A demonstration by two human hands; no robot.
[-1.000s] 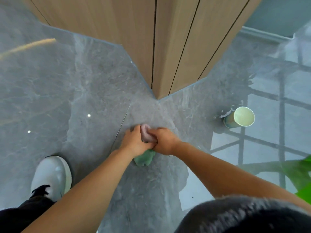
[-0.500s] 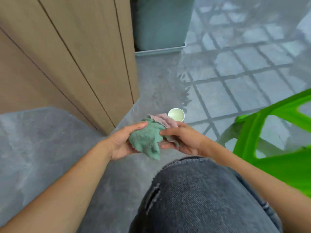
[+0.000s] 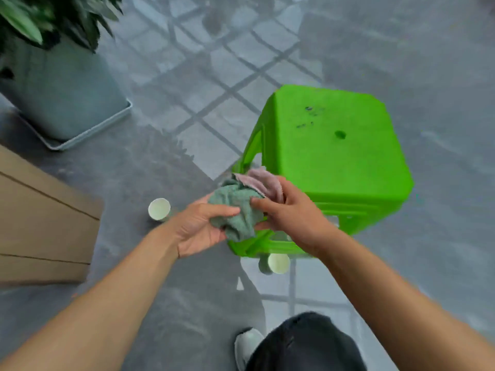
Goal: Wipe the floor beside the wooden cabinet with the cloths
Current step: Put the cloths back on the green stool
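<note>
Both hands hold a bundle of two cloths in the air, well above the floor. The green cloth (image 3: 235, 207) is bunched between my left hand (image 3: 198, 226) and my right hand (image 3: 289, 220). A pink cloth (image 3: 263, 180) sticks out behind it, under my right fingers. The wooden cabinet (image 3: 40, 223) shows only as a corner at the left edge. The grey floor (image 3: 150, 162) beside it lies below and left of the hands.
A bright green plastic stool (image 3: 334, 162) stands just right of the hands. One paper cup (image 3: 159, 209) sits on the floor near the cabinet, another (image 3: 277, 263) under the stool's near edge. A grey planter (image 3: 61, 95) with leaves is at the far left. My shoe (image 3: 246, 344) is below.
The cloths were pressed on the floor at the cabinet corner, then lifted. Both hands now hold them raised near the green stool, and my view has swung right, away from the cabinet.
</note>
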